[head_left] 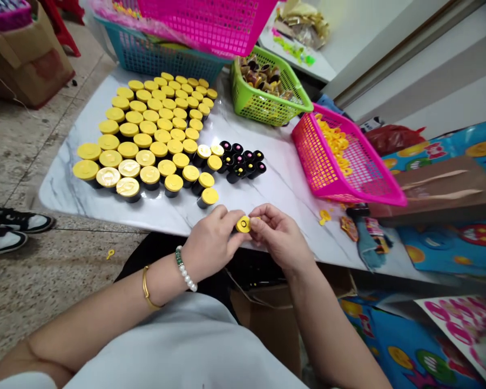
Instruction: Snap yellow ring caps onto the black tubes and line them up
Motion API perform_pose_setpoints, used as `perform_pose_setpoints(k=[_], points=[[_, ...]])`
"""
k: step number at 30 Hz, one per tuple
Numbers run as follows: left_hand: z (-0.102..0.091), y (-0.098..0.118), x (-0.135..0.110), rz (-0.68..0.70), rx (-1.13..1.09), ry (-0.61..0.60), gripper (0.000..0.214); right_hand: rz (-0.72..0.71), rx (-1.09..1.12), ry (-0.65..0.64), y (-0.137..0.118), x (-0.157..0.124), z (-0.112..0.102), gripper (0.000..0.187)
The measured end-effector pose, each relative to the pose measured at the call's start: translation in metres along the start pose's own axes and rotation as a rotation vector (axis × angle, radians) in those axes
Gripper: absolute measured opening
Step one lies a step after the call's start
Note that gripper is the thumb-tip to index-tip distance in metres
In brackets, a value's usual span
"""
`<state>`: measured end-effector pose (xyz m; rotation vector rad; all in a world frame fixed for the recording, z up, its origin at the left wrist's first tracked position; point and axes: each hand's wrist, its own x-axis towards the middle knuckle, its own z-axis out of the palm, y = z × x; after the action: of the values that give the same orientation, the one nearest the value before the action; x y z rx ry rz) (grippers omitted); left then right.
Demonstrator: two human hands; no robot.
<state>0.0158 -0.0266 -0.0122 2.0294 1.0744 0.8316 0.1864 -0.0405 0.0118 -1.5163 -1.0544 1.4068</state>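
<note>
My left hand (213,237) and my right hand (277,233) meet at the near edge of the white marble table (283,183). Together they pinch a small black container with a yellow cap (243,223), fingers of both hands closed around it. Just beyond stands a large block of yellow-capped black containers (146,135). Beside it sit several uncapped black containers with pink insides (243,161). A pink basket (356,178) holding loose yellow caps (335,143) lies to the right.
A green basket (267,100) of brown items, a teal basket (157,56) and another pink basket (210,24) stand at the back. A stray yellow cap (324,216) lies on the table. Cardboard boxes (24,59), shoes (12,227) and colourful printed sheets (441,243) surround it.
</note>
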Motion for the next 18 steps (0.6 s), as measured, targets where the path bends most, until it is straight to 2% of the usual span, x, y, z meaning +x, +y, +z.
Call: perform_pose_setpoints(k=[3,6,9,11,14,18], points=[[0.002,0.001,-0.003,-0.006,0.049,-0.002,0.018,0.038,0.11,-0.074,0.0,0.0,-0.006,0.034],[0.0,0.001,-0.001,0.0,0.077,-0.019,0.014,0.096,0.15,-0.211,-0.001,0.01,-0.015,0.036],[-0.003,0.001,0.002,0.012,0.083,-0.052,0.011,0.172,0.069,-0.415,-0.009,0.025,-0.02,0.04],[-0.003,0.0,0.003,0.018,0.079,-0.068,0.011,0.218,-0.065,-0.497,-0.017,0.032,-0.018,0.041],[-0.001,-0.002,0.005,0.033,0.052,-0.066,0.011,0.241,-0.224,-0.495,-0.028,0.035,-0.011,0.043],[0.006,-0.004,-0.001,0.024,0.038,0.028,0.021,0.281,-0.163,-0.45,-0.028,0.025,-0.001,0.045]])
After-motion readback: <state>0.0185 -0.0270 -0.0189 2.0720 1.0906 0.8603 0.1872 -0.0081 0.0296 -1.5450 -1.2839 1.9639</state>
